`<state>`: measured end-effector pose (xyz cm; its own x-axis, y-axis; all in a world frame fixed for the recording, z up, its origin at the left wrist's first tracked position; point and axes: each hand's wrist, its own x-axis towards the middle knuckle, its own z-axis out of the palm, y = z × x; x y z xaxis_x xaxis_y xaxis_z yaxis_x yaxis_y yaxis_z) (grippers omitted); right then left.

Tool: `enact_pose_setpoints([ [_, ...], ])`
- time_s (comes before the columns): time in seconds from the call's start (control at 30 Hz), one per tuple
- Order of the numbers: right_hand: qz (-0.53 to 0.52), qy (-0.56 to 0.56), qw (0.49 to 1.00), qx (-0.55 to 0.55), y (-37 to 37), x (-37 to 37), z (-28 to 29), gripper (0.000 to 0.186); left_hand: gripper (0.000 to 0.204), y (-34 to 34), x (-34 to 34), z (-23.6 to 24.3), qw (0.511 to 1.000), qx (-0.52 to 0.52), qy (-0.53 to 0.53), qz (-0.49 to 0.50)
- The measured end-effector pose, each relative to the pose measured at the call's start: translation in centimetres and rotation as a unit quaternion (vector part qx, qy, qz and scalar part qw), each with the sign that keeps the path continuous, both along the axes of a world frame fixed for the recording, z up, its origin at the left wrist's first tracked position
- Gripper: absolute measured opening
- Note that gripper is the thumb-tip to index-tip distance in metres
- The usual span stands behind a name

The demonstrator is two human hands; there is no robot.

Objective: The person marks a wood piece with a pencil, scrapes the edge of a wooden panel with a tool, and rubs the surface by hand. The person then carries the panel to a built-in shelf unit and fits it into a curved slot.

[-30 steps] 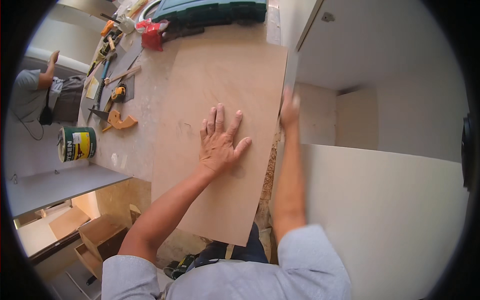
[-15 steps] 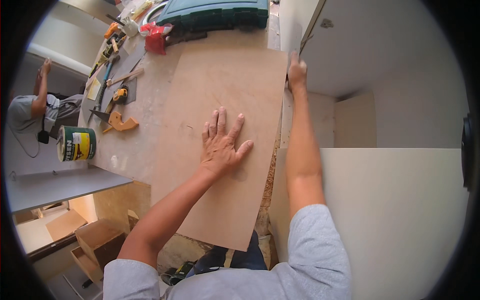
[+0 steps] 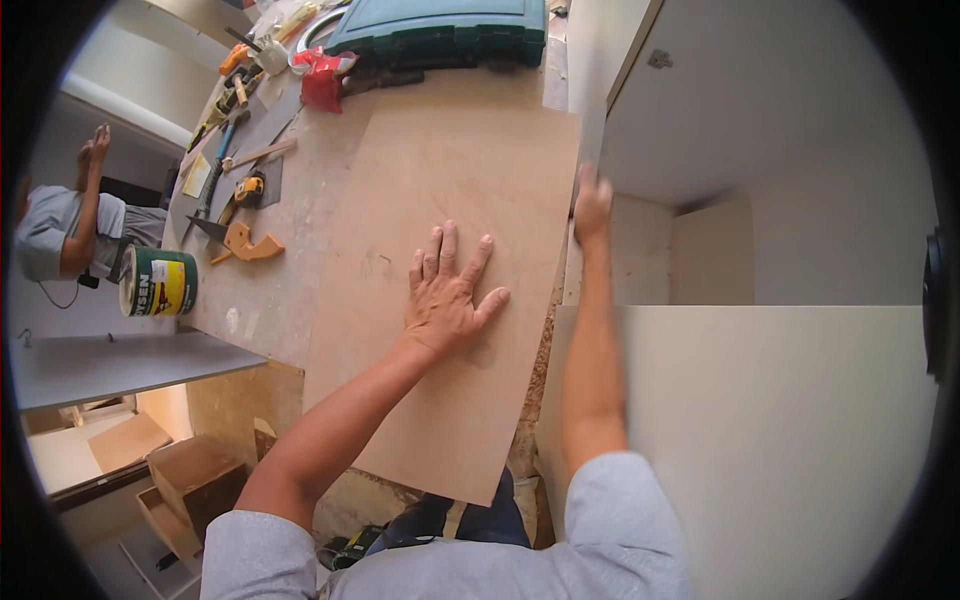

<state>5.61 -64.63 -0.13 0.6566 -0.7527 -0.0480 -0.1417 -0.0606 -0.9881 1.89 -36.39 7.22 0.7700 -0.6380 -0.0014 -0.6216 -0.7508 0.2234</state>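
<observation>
A thin tan wooden board lies lengthwise before me on the worktable, its near end sticking out past the table's edge. On the middle of it, my left hand is pressed flat with its fingers spread. At the board's right edge is my right hand, its fingers curled and a little blurred. Whatever those fingers hold is hidden from view.
Tools lie on the worktable's left, among them an orange-handled saw, a tape measure and a hammer. A green paint bucket stands near another person. A teal case sits beyond the board; a pale panel rises at right.
My right hand has slid toward me along the board's right edge. My left hand stays in place on the board. The other person's arms have shifted slightly.
</observation>
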Motion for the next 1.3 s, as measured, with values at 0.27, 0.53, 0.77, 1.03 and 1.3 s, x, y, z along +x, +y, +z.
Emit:
enact_pose_setpoints([
  [0.27,-0.005,-0.069,0.998,-0.007,-3.4,4.4,-0.5,0.058,0.079,-0.6,0.2,0.3,1.0,0.001,-0.001,0.001],
  [0.53,0.003,-0.096,0.994,0.046,4.5,-4.5,-1.0,0.043,0.078,-0.1,0.3,0.5,1.0,-0.002,0.009,0.009],
  [0.77,-0.008,-0.036,0.997,0.068,-4.2,6.3,3.5,0.053,0.078,-0.4,0.1,-0.3,1.0,-0.009,0.002,-0.003],
  [1.03,0.045,-0.014,0.999,0.017,7.7,-10.4,1.4,0.049,0.079,-0.5,-0.1,0.2,1.0,-0.007,0.003,0.004],
  [1.3,-0.023,-0.028,0.997,0.065,14.5,-17.3,0.3,0.043,0.079,0.4,-0.5,0.3,1.0,-0.019,-0.006,0.008],
])
